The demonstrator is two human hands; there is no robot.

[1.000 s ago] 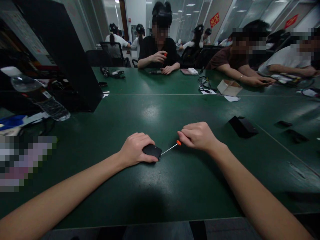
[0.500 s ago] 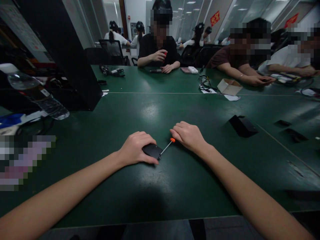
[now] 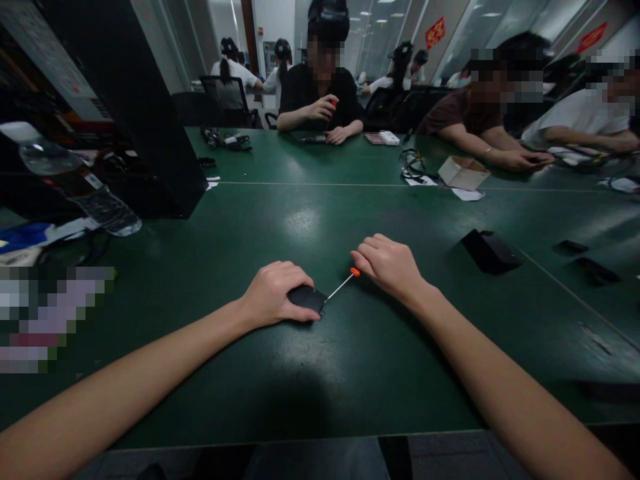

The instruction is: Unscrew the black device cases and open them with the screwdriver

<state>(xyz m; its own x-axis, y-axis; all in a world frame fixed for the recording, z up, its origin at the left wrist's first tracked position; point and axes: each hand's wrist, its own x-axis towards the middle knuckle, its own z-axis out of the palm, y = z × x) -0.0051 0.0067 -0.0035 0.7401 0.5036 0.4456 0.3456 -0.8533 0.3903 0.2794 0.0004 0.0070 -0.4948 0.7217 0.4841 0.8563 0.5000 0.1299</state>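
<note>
On the green table, my left hand (image 3: 277,291) wraps round a flat black box-like piece (image 3: 306,300), fingers over its far edge and thumb along its near edge. My right hand (image 3: 387,261) is closed round the handle of a screwdriver (image 3: 341,287). Only the handle's orange end and the thin metal shaft show; the rest of the handle is hidden in my fist. The shaft slants down to the left, and its tip is at the right end of the black piece. Whether the tip sits in a screw is too small to tell.
A black open box (image 3: 491,252) lies on the table to the right. A tilted water bottle (image 3: 80,180) and a black upright panel (image 3: 130,113) stand at left. Across the table are a small carton (image 3: 463,173), cables (image 3: 414,164) and several seated people.
My right hand has shifted slightly right and away from me, with the screwdriver in it. More of the shaft's length now shows beside the black piece. My left hand keeps its hold.
</note>
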